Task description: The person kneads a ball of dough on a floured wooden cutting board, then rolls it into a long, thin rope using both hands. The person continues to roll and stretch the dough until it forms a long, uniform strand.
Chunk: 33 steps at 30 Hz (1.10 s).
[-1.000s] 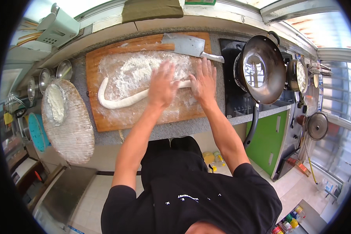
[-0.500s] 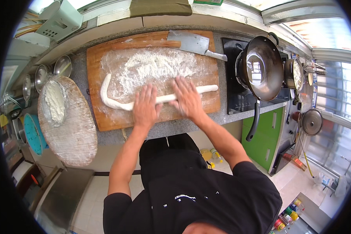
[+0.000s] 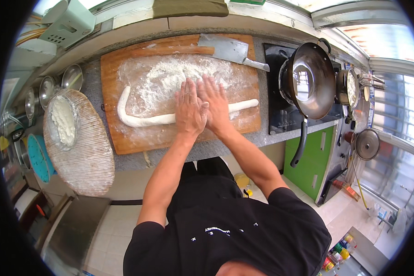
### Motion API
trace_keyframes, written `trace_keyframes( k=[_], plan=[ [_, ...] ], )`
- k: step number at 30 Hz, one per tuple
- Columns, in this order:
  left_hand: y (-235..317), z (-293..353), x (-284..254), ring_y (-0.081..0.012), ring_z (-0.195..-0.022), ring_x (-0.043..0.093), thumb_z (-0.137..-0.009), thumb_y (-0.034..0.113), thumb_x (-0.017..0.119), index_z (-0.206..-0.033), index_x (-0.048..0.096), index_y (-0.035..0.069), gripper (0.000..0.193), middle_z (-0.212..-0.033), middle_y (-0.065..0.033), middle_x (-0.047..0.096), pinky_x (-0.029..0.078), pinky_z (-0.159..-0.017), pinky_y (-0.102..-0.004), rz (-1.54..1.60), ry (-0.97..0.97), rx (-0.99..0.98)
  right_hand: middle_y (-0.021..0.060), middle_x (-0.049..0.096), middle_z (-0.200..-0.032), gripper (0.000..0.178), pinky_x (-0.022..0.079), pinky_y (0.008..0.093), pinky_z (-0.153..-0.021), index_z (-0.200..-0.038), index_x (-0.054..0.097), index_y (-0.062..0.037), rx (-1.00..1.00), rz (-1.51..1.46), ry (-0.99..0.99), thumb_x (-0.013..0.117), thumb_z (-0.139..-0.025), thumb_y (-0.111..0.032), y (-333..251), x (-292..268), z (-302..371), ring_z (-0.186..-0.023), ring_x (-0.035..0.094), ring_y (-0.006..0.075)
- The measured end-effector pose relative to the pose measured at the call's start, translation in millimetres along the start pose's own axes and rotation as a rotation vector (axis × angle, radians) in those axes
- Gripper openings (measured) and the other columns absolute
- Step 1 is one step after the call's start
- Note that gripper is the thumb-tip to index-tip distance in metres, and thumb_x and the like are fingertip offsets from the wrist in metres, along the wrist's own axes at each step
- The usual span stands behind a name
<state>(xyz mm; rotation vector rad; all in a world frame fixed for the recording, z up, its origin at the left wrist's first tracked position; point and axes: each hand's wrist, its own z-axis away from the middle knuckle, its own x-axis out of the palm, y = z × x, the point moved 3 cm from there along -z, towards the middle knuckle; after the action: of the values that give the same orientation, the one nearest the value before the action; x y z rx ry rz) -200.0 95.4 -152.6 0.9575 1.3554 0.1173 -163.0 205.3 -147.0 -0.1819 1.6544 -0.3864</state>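
A long white dough rope (image 3: 152, 121) lies across a floured wooden board (image 3: 112, 99), its left end bent up toward the far side. My left hand (image 3: 190, 109) rests flat over the middle of the rope with fingers stretched forward. Right beside it, my right hand (image 3: 215, 103) also lies flat on the rope, and the two hands touch at the thumbs. The stretch of dough under both palms is hidden. Loose flour (image 3: 165, 76) is spread over the board beyond the fingers.
A cleaver (image 3: 227, 48) and a wooden rolling stick (image 3: 175, 50) lie along the board's far edge. Right of the board, a wok (image 3: 315, 99) sits on a black cooktop (image 3: 280, 117). At left, a bowl of flour (image 3: 63, 120) stands on a round ridged board (image 3: 89, 156).
My hands have come together at the middle of the rope, the left moving right and both reaching a little farther forward. The rope's left part looks slightly shifted toward the far side.
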Motion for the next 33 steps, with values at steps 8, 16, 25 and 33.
trace_keyframes(
  k=[8,16,25,33],
  plan=[
    [-14,50,27,-0.0288,-0.165,0.011,-0.109,0.062,0.005,-0.169,0.019,0.008,0.082,-0.178,-0.0104,0.015,0.003,-0.134,-0.0494,-0.398,-0.295,0.014,0.0137,0.028,-0.175,0.072,0.014,0.0530,-0.131,-0.164,0.038,-0.0067,0.037,0.145,-0.204,0.033,-0.108,-0.051,10,18,60,-0.162,0.024,0.0318],
    [-4,37,4,-0.0289,-0.162,0.023,-0.111,0.049,0.039,-0.167,0.032,0.011,0.068,-0.175,-0.0103,0.027,0.016,-0.133,-0.0503,-0.471,-0.358,0.069,0.0144,0.029,-0.174,0.081,0.015,0.0490,-0.133,-0.165,0.033,-0.0045,0.000,0.175,-0.283,0.033,-0.108,-0.062,34,-9,60,-0.162,0.025,0.0307],
    [-10,-18,20,-0.0305,-0.164,0.013,-0.113,0.044,0.031,-0.167,0.026,0.007,0.065,-0.177,-0.0128,0.016,0.006,-0.133,-0.0534,-0.601,-0.098,-0.145,0.0130,0.027,-0.175,0.092,0.011,0.0491,-0.133,-0.168,0.027,-0.0075,0.024,0.124,-0.073,0.017,-0.105,-0.074,73,-21,-17,-0.163,0.022,0.0286],
    [20,43,33,-0.0296,-0.159,0.032,-0.109,0.050,0.043,-0.161,0.043,0.007,0.068,-0.171,-0.0139,0.036,0.025,-0.130,-0.0520,-0.279,-0.262,0.138,0.0130,0.033,-0.173,0.080,0.017,0.0513,-0.131,-0.164,0.038,-0.0066,-0.023,0.140,-0.241,0.041,-0.105,-0.061,71,-16,73,-0.161,0.027,0.0295]
  ],
)
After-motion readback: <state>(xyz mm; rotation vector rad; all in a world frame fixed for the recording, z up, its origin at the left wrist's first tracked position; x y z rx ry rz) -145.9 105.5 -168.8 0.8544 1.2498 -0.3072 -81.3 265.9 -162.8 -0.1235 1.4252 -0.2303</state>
